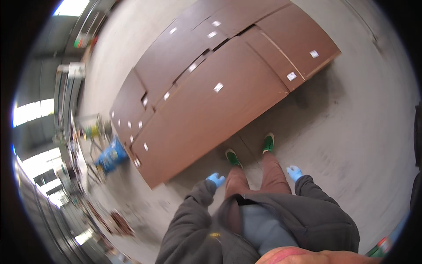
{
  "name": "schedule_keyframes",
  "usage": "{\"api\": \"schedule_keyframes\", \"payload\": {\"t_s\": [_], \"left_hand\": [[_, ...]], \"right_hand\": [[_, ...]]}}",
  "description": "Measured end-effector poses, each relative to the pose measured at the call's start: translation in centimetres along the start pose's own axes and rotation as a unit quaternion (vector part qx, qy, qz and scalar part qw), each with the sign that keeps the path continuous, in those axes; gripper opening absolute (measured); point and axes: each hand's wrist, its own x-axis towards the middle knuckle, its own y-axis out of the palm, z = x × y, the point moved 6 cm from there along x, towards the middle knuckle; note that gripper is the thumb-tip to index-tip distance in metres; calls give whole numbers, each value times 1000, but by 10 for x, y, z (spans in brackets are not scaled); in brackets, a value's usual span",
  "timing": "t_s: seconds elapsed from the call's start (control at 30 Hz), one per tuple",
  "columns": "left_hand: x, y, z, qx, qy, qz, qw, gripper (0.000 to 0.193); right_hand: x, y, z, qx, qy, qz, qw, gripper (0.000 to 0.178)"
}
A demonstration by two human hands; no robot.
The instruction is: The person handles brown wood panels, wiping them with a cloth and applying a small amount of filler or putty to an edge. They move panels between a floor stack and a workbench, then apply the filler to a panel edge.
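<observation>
My left hand [215,179], in a light blue glove, hangs near my left thigh with its fingers loosely apart and nothing in it. On the other side, my right hand [294,173] wears the same kind of glove and hangs beside my right leg, fingers slightly bent and apart, also holding nothing. Neither one touches the large brown panels [189,136] in front of me. These flat boards lie side by side at a low height, with small white labels [218,87] on their tops and narrow gaps between some of them.
My green shoes [268,142] stand on the grey concrete floor [347,145], close to the panels' near edge. A blue bag [112,155] is by the panels' left end, next to a metal frame. Brown strips [121,223] lie at lower left. Racks and bright windows line the far left.
</observation>
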Motion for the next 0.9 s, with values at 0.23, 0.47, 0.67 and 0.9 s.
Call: {"api": "schedule_keyframes", "payload": {"t_s": [0.23, 0.47, 0.67, 0.9], "left_hand": [[-74, 89, 37, -358, 54, -121, 924, 56], [-134, 212, 135, -590, 53, -152, 791, 48], [-179, 376, 291, -626, -106, -212, 743, 52], [-174, 521, 415, -549, -237, -147, 788, 65]], "right_hand": [[-8, -61, 107, 149, -105, 16, 983, 21], [-65, -6, 135, -150, -127, 30, 980, 32], [-176, 113, 166, -257, -151, 109, 948, 45], [-310, 202, 220, -389, -259, 138, 873, 52]]}}
